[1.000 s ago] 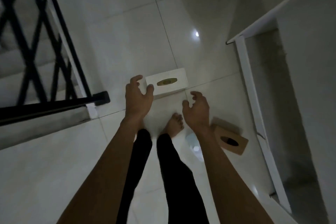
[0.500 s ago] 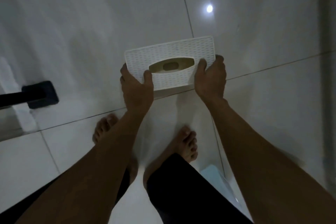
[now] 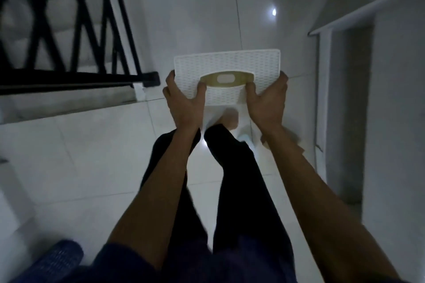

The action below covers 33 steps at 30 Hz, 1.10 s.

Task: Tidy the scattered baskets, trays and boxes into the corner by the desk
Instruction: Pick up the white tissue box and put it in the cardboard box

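- A head-down view in dim light showed a person's two bare forearms reaching out over a pale tiled floor (image 3: 92, 156).
- Both hands held one white box (image 3: 227, 62) with a woven-looking texture and a gold oval slot in its top. It was up off the floor, out in front of the body.
- The left hand (image 3: 184, 108) curled round the box's near left corner, thumb pressed on top beside the slot.
- The right hand (image 3: 268, 108) gripped the near right corner the same way, so neither hand was spread or idle.
- A black railing (image 3: 69, 30) ran along the left, its end post near the box.
- A white worktop (image 3: 345, 14) stood to the right, probably the desk the task names.
- A blue object (image 3: 57, 259) lay at the bottom left, too blurred to identify.
- Black trousers (image 3: 234, 179) and a blurred foot showed below the box.
- Risk, as a judgement: the grip sat only on the near edge, so the far end could dip and the box slide free.
- Risk: the light was poor and something pale and blurred lay by the feet — a careless step toward the corner could mean a trip or a knock against the railing post.
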Motion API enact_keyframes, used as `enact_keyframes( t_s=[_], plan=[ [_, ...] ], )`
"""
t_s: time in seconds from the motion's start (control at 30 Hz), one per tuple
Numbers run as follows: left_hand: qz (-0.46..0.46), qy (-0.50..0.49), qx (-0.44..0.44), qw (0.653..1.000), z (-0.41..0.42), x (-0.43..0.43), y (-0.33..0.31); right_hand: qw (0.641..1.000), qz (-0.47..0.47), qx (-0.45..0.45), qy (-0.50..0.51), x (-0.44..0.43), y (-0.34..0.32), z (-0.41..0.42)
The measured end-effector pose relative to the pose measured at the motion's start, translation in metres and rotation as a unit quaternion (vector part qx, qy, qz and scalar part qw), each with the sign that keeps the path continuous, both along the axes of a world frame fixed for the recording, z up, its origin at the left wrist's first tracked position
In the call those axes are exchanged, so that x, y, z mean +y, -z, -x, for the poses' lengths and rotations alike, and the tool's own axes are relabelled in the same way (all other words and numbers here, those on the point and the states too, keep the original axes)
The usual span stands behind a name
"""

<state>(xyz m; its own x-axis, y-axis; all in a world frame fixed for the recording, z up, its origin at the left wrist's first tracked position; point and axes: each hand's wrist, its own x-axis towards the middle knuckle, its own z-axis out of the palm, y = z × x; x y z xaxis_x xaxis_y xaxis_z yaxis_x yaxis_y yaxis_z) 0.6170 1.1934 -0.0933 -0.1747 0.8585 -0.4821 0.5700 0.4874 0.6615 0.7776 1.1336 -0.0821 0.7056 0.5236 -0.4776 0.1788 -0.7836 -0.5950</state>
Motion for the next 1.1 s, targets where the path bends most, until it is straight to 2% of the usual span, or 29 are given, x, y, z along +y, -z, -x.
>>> enact_keyframes(
  t_s=[0.13, 0.23, 0.33, 0.5, 0.63, 0.73, 0.87, 0.97, 1.03, 1.1],
  plan=[
    [-0.033, -0.036, -0.059, 0.997, 0.053, -0.029, -0.150, 0.999, -0.008, -0.003, -0.043, -0.023, -0.156, 0.031],
    [-0.050, -0.049, -0.080, 0.994, 0.097, -0.057, -0.211, 0.997, -0.019, -0.023, -0.078, -0.037, -0.222, 0.069],
    [-0.080, -0.099, -0.087, 0.988, 0.144, -0.081, -0.240, 0.992, -0.031, -0.045, -0.114, -0.046, -0.253, 0.125],
    [-0.111, -0.189, -0.030, 0.975, 0.246, -0.140, -0.260, 0.975, -0.053, -0.075, -0.203, -0.078, -0.270, 0.235],
    [-0.123, -0.289, 0.021, 0.949, 0.356, -0.216, -0.279, 0.953, -0.086, -0.057, -0.286, -0.119, -0.284, 0.347],
    [-0.110, -0.373, 0.053, 0.920, 0.438, -0.277, -0.296, 0.922, -0.090, -0.036, -0.376, -0.145, -0.293, 0.437],
    [-0.115, -0.514, 0.073, 0.847, 0.539, -0.349, -0.317, 0.849, -0.130, -0.026, -0.512, -0.174, -0.309, 0.562],
    [-0.128, -0.583, 0.094, 0.797, 0.606, -0.404, -0.324, 0.760, -0.157, -0.024, -0.630, -0.201, -0.316, 0.644],
    [-0.125, -0.612, 0.115, 0.772, 0.643, -0.440, -0.324, 0.675, -0.191, -0.036, -0.712, -0.215, -0.320, 0.692],
    [-0.116, -0.644, 0.128, 0.745, 0.675, -0.473, -0.324, 0.538, -0.218, -0.055, -0.812, -0.227, -0.323, 0.739]
  ],
)
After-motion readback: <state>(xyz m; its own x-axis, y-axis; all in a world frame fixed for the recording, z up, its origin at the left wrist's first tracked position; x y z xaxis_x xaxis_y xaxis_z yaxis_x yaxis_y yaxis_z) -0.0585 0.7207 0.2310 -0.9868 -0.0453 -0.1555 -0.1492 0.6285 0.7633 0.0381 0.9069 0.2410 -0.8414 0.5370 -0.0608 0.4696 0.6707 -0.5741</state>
